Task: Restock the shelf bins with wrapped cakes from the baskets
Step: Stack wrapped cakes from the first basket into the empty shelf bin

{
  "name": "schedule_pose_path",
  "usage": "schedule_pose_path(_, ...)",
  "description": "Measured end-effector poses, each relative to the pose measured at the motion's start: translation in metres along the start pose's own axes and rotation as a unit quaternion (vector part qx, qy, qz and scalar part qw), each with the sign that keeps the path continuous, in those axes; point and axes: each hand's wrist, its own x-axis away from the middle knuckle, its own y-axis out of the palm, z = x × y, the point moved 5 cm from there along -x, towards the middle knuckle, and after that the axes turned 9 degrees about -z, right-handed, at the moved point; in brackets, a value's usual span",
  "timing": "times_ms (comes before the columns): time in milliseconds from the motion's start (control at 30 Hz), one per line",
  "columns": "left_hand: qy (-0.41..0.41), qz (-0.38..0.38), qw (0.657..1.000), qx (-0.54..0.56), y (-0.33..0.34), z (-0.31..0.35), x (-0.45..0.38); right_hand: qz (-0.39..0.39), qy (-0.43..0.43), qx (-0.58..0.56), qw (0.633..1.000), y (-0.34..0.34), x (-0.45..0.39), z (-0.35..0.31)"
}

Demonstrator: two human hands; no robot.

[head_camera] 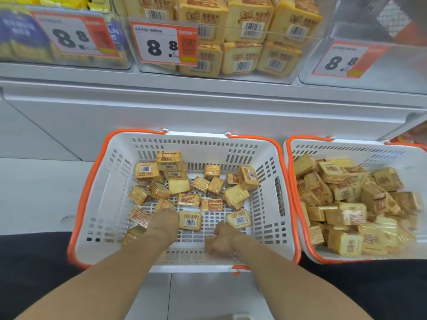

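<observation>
A white basket point(97, 181) with orange handles sits on the floor, with several yellow wrapped cakes point(189, 199) scattered over its bottom. My left hand point(165, 219) reaches into its near left part, fingers curled over one wrapped cake point(164, 205). My right hand point(223, 237) is low at the basket's near side, fist-like, gripping a cake point(208, 243) that is mostly hidden under the fingers. Above, the clear middle shelf bin point(307, 72) holds stacked cakes point(245, 26) of the same kind.
A second white basket point(346, 144) to the right is heaped with cakes. The right shelf bin point(381, 84) looks nearly bare behind its 8.8 price tag. The left bin point(69, 63) holds yellow and blue packs. A white shelf ledge point(208, 93) juts out over the baskets.
</observation>
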Motion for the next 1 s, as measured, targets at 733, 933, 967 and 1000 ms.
schedule_pose_path(733, 0.232, -0.207, 0.65, 0.693, -0.138, 0.0, 0.057, -0.056, -0.104, -0.228, 0.967, -0.137, 0.141, -0.011)
schedule_pose_path(933, 0.288, -0.136, 0.517, 0.795, -0.184, 0.001, 0.084, 0.024, -0.197, -0.293, 0.935, -0.217, 0.235, -0.031)
schedule_pose_path(967, 0.295, -0.124, 0.524, 0.789, -0.189, 0.004, 0.089, 0.027, -0.199, -0.284, 0.938, -0.223, 0.246, -0.034)
schedule_pose_path(1000, 0.306, -0.112, 0.538, 0.777, -0.194, 0.008, 0.093, 0.028, -0.196, -0.271, 0.942, -0.226, 0.256, -0.036)
